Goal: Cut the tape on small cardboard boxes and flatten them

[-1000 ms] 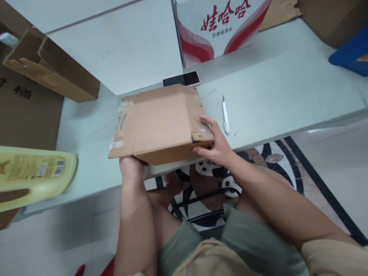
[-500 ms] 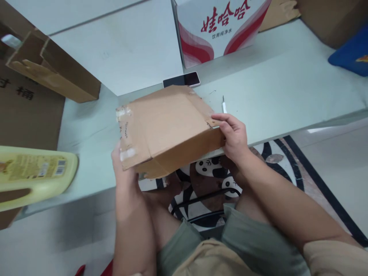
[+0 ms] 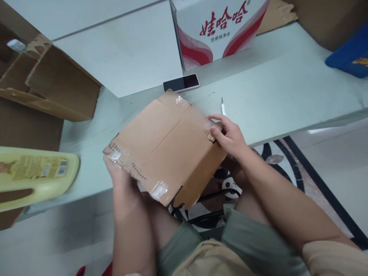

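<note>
Between my hands is a brown cardboard box (image 3: 161, 134), tilted at the table's near edge above my lap. Clear tape and torn patches mark its edges, and a ragged flap hangs at its near corner. My right hand (image 3: 228, 134) grips the right corner, thumb on top and index finger stretched along the edge. My left hand (image 3: 119, 172) supports the left edge from beneath, its fingers mostly hidden by the cardboard. Just beyond my right hand lies a small white pen-like knife (image 3: 223, 107) with a thin metal tip. A phone (image 3: 181, 82) lies behind the box.
A yellow jug (image 3: 40, 176) stands at the left on the pale green table (image 3: 276, 84). Behind it is an open cardboard carton (image 3: 63, 84). A white and red carton (image 3: 218, 34) stands at the back, and a blue object (image 3: 350, 57) sits far right.
The cardboard box has turned, its near left edge swinging down and toward me, so more of its top face shows. My left hand has moved slightly left and down with it.
</note>
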Demonstrator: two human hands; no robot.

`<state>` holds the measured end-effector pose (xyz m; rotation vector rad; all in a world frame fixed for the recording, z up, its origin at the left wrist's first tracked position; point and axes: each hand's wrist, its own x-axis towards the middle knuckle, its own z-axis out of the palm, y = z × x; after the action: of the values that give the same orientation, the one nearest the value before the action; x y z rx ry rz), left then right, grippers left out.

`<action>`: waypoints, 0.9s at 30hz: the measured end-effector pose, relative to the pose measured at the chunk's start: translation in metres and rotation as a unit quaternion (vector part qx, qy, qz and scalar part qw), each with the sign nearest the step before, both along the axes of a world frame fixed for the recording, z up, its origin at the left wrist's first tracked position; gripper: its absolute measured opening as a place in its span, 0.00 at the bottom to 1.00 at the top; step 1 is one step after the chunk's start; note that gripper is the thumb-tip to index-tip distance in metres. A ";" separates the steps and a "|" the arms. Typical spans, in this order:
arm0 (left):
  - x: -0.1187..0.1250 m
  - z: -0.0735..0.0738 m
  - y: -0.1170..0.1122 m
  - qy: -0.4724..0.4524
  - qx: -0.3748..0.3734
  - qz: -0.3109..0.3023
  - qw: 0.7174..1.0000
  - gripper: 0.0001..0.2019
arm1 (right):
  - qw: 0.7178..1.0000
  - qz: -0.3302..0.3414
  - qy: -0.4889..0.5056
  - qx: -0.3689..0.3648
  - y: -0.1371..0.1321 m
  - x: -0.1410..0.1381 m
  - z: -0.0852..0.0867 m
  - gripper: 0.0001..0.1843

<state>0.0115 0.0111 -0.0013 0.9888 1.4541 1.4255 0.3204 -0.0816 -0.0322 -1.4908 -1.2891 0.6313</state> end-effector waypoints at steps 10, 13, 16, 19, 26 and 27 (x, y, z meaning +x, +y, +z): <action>0.015 0.024 -0.013 -0.096 0.089 -0.064 0.989 0.24 | 0.976 -0.065 0.208 -0.008 0.011 0.009 -0.011 0.41; 0.014 0.022 -0.008 -0.121 0.078 -0.062 0.988 0.24 | 0.945 0.087 0.298 -0.108 0.002 0.002 -0.005 0.38; 0.018 0.022 -0.011 -0.195 0.090 -0.086 0.973 0.24 | 0.910 0.114 0.372 -0.144 -0.010 -0.010 0.004 0.35; 0.022 0.026 -0.021 -0.283 0.087 -0.172 0.939 0.32 | 0.899 0.041 0.415 -0.135 -0.017 -0.023 0.011 0.32; 0.014 0.016 -0.020 -0.260 -0.027 -0.162 0.952 0.18 | 0.911 -0.045 0.396 -0.111 -0.055 -0.044 0.012 0.27; 0.011 0.016 -0.019 -0.262 -0.050 -0.178 0.947 0.17 | 0.912 -0.067 0.392 -0.101 -0.064 -0.038 0.014 0.27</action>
<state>0.0223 -0.0079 0.0149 0.6915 0.8940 1.2125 0.2827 -0.1457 -0.0187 -1.2585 -0.5041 1.1490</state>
